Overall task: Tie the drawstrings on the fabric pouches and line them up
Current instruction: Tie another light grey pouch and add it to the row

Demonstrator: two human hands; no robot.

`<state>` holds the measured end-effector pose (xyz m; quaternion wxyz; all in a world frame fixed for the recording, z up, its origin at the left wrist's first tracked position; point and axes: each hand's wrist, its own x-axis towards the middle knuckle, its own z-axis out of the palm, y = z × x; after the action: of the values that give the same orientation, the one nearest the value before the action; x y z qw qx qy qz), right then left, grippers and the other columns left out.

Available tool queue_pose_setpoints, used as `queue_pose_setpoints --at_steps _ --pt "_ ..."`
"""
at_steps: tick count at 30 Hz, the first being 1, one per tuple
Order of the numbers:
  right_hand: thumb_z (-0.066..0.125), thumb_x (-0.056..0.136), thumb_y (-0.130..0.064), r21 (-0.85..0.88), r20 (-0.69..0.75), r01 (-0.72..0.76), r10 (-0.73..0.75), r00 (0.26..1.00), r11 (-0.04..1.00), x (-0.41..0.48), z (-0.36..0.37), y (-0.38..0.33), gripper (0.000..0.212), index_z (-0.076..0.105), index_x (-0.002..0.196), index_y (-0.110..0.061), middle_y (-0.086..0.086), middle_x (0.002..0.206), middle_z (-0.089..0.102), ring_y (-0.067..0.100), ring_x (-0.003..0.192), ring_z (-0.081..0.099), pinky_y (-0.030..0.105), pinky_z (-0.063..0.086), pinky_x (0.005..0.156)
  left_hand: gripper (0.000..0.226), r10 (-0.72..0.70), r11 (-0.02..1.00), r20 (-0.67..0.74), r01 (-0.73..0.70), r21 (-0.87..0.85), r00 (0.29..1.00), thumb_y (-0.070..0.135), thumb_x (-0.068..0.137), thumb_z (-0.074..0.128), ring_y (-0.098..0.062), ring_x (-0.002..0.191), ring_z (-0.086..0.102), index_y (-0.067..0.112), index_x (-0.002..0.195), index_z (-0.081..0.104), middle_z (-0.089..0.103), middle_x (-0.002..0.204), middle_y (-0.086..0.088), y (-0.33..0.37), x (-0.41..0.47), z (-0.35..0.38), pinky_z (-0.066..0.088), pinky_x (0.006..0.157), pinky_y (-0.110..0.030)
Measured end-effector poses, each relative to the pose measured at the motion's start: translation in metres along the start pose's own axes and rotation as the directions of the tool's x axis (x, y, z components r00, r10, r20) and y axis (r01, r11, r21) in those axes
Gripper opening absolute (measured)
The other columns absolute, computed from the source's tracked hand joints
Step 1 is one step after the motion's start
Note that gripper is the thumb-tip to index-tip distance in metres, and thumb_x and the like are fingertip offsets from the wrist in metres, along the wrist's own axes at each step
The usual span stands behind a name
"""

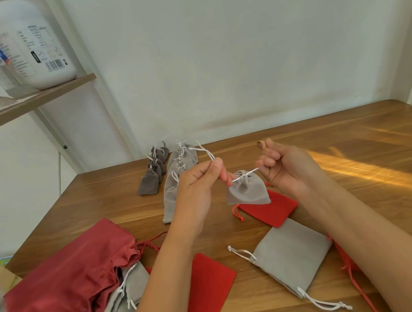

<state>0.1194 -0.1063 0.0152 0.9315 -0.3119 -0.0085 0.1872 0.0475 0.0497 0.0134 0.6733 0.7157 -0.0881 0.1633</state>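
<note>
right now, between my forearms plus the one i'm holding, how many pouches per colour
grey: 2, held grey pouch, flat grey pouch
red: 2, far red pouch, near red pouch
total: 4, leaving out the red edge under the right forearm

Jar label (38, 46) up on the shelf (37, 101), unreadable blur; right forearm (364, 227) hides most of one red pouch (344, 255).

Soft daylight, a sun streak glaring across the table (357, 168); edges warp.

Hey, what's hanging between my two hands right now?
In the head view, a small grey pouch hangs between the left hand and the right hand, cinched shut, its white drawstring pinched by both.
</note>
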Motion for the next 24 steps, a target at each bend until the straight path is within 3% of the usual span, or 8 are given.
queue_pose_setpoints --at_steps 5,9,13,16,19,21,23,24 --pt "0.046 0.098 -0.021 -0.275 0.209 0.175 -0.119 0.971 0.945 -0.007 0.002 0.004 0.020 0.053 0.085 -0.007 -0.004 0.052 0.045 0.008 0.047 0.047 0.022 0.053 0.055 0.033 -0.031 0.995 -0.022 0.033 0.092 0.999 0.018 0.097 0.049 -0.011 0.065 0.054 0.010 0.070 0.066 0.051 0.054 0.005 0.000 -0.002 -0.006 0.047 0.071 -0.020" --pt "0.051 0.091 -0.027 -0.517 0.398 0.335 -0.126 0.909 0.788 -0.018 0.008 0.003 0.018 0.060 0.087 -0.012 0.005 0.083 0.073 0.008 0.068 0.060 0.016 0.048 0.056 0.016 -0.109 0.978 -0.045 0.116 0.172 0.993 0.016 0.092 0.060 -0.003 0.055 0.046 0.013 0.093 0.076 0.045 0.051 0.009 -0.002 0.000 -0.017 0.046 0.061 -0.016" --pt "0.049 0.098 -0.022 -0.698 0.440 0.447 -0.157 0.884 0.559 -0.024 0.014 0.006 0.021 0.062 0.088 -0.009 0.010 0.091 0.074 0.008 0.044 0.038 0.015 0.030 0.041 0.034 -0.186 0.943 0.170 0.127 0.307 0.968 0.012 0.091 0.062 -0.011 0.067 0.047 -0.008 0.063 0.059 0.050 0.063 -0.006 -0.006 -0.002 -0.012 0.040 0.067 -0.023" --pt "0.046 0.100 -0.015 -0.756 0.446 0.472 -0.170 0.879 0.454 -0.029 0.017 0.010 0.023 0.058 0.094 0.003 0.018 0.088 0.073 0.002 0.036 0.042 0.015 0.029 0.037 0.024 -0.233 0.937 0.250 0.149 0.315 0.940 0.007 0.092 0.060 0.006 0.072 0.054 0.003 0.072 0.073 0.061 0.063 -0.012 -0.004 -0.005 -0.007 0.042 0.073 -0.012" --pt "0.044 0.100 -0.007 -0.754 0.466 0.491 -0.173 0.868 0.436 -0.035 0.021 0.011 0.022 0.057 0.098 0.010 0.032 0.093 0.066 -0.006 0.040 0.053 0.007 0.034 0.040 0.022 -0.258 0.929 0.327 0.140 0.344 0.909 0.009 0.088 0.056 0.002 0.086 0.058 0.003 0.085 0.077 0.075 0.084 -0.006 -0.001 -0.006 -0.008 0.043 0.082 -0.015" --pt "0.043 0.100 -0.006 -0.759 0.471 0.492 -0.163 0.867 0.427 -0.037 0.022 0.011 0.023 0.057 0.100 0.013 0.030 0.091 0.066 -0.006 0.039 0.053 0.006 0.037 0.042 0.027 -0.267 0.932 0.363 0.142 0.335 0.893 0.010 0.081 0.051 0.019 0.105 0.051 -0.010 0.068 0.065 0.075 0.088 0.008 0.004 -0.008 -0.007 0.037 0.087 -0.003" --pt "0.043 0.100 -0.006 -0.760 0.461 0.485 -0.168 0.871 0.432 -0.037 0.023 0.009 0.023 0.057 0.101 0.013 0.024 0.088 0.066 -0.005 0.037 0.052 0.006 0.038 0.042 0.032 -0.257 0.942 0.397 0.137 0.307 0.881 0.017 0.079 0.047 0.017 0.112 0.049 -0.006 0.060 0.058 0.072 0.077 0.012 0.008 -0.008 -0.005 0.032 0.094 -0.002" --pt "0.043 0.100 -0.006 -0.761 0.453 0.481 -0.174 0.874 0.436 -0.037 0.023 0.009 0.023 0.057 0.100 0.012 0.021 0.086 0.065 -0.004 0.037 0.052 0.006 0.038 0.042 0.037 -0.241 0.948 0.404 0.125 0.292 0.882 0.020 0.081 0.046 0.007 0.100 0.057 -0.008 0.068 0.065 0.064 0.064 0.013 0.010 -0.008 -0.004 0.033 0.095 -0.004"
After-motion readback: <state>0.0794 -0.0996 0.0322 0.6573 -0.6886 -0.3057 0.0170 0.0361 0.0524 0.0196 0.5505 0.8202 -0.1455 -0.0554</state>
